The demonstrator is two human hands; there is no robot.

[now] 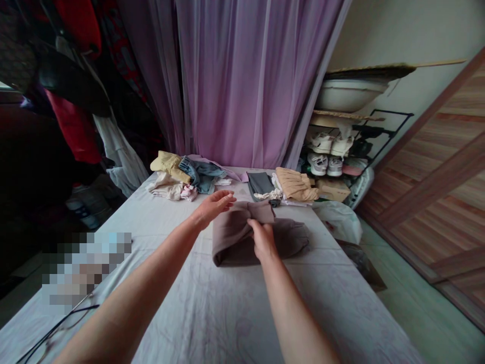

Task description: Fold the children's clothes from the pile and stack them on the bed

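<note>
A brownish-grey garment (231, 240) lies partly folded on the cloth-covered table (166, 303), its right part (291, 235) stretched flat. My right hand (261, 237) pinches a folded-over layer of it between thumb and fingers. Above the garment's upper left edge is my left hand (215, 207), fingers stretched out and holding nothing. Whether the left fingertips touch the fabric I cannot tell. What kind of garment it is does not show clearly.
Crumpled clothes (170, 174) lie at the back left, and folded clothes (291, 184) at the back right. A purple curtain (242, 81) hangs behind. A shoe rack (341, 146) stands beyond the right edge. Black cables (60, 323) lie at the left front.
</note>
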